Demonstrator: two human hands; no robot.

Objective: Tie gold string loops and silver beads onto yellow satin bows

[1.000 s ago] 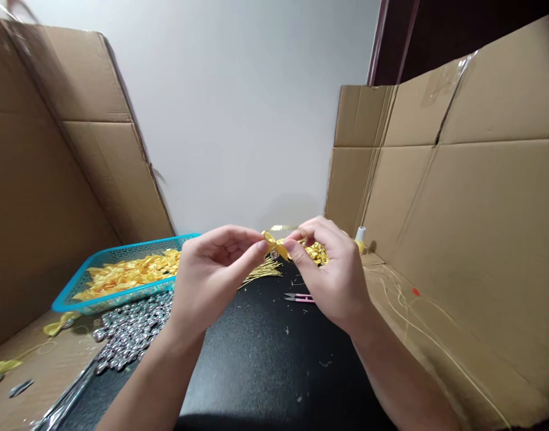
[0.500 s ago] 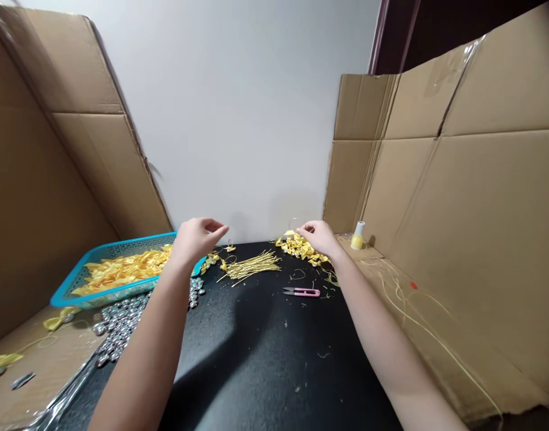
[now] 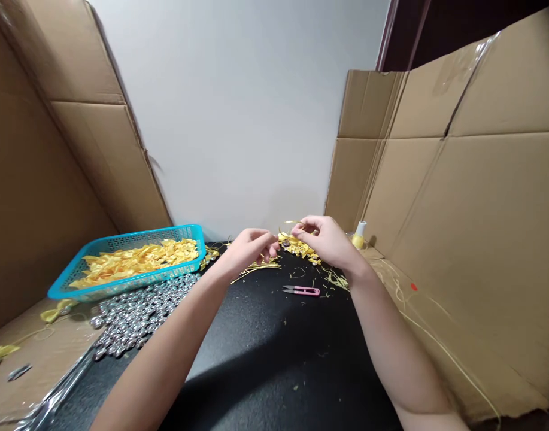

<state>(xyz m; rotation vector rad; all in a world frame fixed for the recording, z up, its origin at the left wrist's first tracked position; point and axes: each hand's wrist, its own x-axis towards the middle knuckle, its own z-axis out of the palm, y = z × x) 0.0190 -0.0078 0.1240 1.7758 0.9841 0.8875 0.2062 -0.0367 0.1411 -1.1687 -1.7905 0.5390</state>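
Note:
My right hand (image 3: 325, 239) pinches a thin gold cord (image 3: 292, 222), which bends in a loop above the pile of yellow bows (image 3: 301, 248). Just left of it, my left hand (image 3: 256, 246) has its fingers curled together near the cord; what lies in them is too small to make out. Beneath the left hand is a bundle of cut gold cords (image 3: 256, 267), partly covered by it. Pink thread snips (image 3: 301, 290) lie on the black tabletop (image 3: 274, 371) below both hands.
A blue basket (image 3: 121, 293) of yellow ribbon bows stands at the left, with many silver beads (image 3: 139, 314) spread before it. At the right are cord scraps (image 3: 337, 279) and a small yellow bottle (image 3: 358, 236) with a white cap. Cardboard walls (image 3: 472, 197) flank the table.
My left hand has moved right, from beside the basket to close by the right hand. The right hand has turned slightly, and the looped cord shows more clearly.

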